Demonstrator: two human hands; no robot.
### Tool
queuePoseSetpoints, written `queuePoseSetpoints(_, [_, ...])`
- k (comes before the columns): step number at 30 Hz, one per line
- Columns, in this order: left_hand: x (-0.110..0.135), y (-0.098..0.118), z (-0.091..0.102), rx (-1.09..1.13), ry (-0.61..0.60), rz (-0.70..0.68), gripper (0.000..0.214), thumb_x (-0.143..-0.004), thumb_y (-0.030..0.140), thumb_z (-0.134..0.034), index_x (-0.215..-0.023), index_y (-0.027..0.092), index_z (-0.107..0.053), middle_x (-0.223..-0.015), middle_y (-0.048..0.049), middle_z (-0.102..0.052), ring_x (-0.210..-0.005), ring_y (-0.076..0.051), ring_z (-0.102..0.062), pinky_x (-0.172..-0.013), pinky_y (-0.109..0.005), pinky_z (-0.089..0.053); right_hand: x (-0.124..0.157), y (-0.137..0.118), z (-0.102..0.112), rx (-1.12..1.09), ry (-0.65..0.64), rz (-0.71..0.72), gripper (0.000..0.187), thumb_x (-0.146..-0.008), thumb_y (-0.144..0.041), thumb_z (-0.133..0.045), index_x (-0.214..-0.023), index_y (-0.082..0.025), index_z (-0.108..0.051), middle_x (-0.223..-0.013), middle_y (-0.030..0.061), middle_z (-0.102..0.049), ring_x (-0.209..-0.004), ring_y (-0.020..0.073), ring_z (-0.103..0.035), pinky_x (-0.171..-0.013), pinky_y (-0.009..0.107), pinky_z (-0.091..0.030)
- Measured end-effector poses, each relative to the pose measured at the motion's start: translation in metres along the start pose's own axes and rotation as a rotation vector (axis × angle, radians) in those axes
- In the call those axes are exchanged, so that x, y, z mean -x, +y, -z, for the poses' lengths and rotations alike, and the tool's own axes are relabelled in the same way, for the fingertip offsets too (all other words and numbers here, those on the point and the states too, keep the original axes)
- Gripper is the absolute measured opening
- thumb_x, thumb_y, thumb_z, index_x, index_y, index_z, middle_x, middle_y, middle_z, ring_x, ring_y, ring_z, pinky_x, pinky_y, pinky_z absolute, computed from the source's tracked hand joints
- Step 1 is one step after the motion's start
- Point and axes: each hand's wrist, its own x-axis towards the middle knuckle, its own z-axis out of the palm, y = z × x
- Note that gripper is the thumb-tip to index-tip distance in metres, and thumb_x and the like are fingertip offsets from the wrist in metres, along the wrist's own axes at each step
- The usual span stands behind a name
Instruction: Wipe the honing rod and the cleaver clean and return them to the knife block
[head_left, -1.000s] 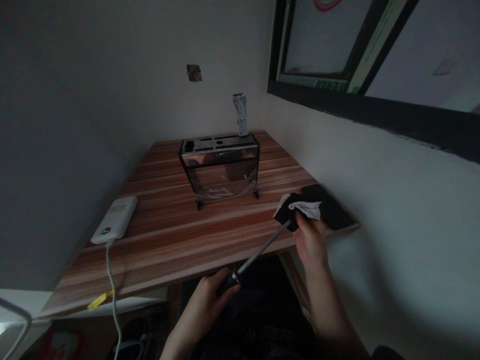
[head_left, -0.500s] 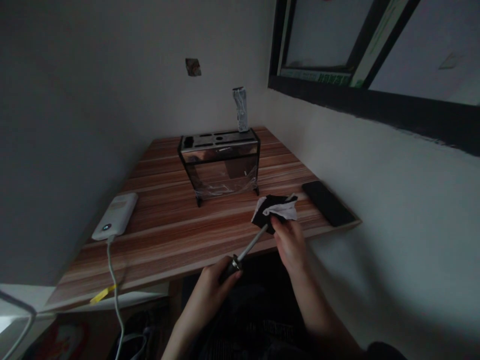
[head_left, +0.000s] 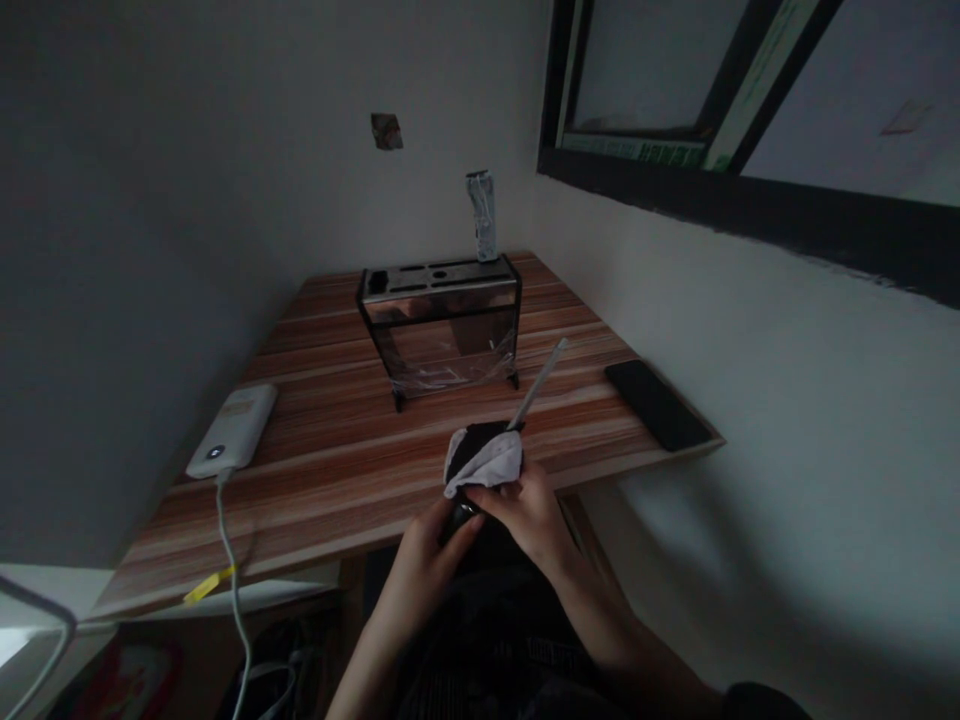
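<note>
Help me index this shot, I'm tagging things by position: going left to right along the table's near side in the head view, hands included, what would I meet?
White power-bank-like device → left hand → black-and-white cloth → right hand → black phone-like slab.

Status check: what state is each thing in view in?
Metal rod: slanting, far end bare
Cloth: bunched over the rod's lower shaft
Left hand: closed on the rod's near end
Right hand: gripping the cloth
Rack: upright on the table
Wrapped strip: upright at the rack's right end
Power bank: lying flat, indicator lit
Cable: plugged into the power bank
Dark phone: lying flat, no light showing
</note>
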Motion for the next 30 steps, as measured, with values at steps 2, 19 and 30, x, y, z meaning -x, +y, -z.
queuePoseSetpoints(2, [0.000,-0.001,0.000,0.002,-0.004,0.003,0.036,-0.086,0.040,-0.053,-0.103,0.011,-0.065,-0.094,-0.0067,-0.073,-0.090,-0.024,-0.064,-0.077,-0.027,-0.049,0.000,0.002,0.000,0.005,-0.003,0.003,0.032,-0.060,-0.028,-0.081,-0.087,-0.019,-0.068,-0.089,0.0053,-0.074,-0.086,0.0225,-0.069,-0.081,0.032,-0.054])
queuePoseSetpoints(19, [0.000,0.001,-0.001,-0.006,-0.052,0.013,0.037,-0.087,0.040,-0.053,-0.111,0.013,-0.063,-0.102,-0.0066,-0.072,-0.092,-0.023,-0.065,-0.079,-0.026,-0.047,0.002,-0.001,0.007,0.035,0.070,0.060,0.019,-0.069,-0.037,-0.075,-0.081,-0.022,-0.072,-0.082,0.0033,-0.075,-0.080,0.0225,-0.070,-0.075,0.032,-0.054])
queuePoseSetpoints(30, [0.009,-0.002,-0.002,-0.051,-0.118,0.021,0.031,-0.089,0.043,-0.051,-0.095,0.015,-0.064,-0.082,-0.0023,-0.067,-0.077,-0.018,-0.058,-0.067,-0.022,-0.041,-0.026,-0.004,0.048,-0.062,0.263,0.217,0.021,-0.070,-0.037,-0.076,-0.085,-0.023,-0.073,-0.091,0.0034,-0.074,-0.092,0.0209,-0.067,-0.087,0.034,-0.050])
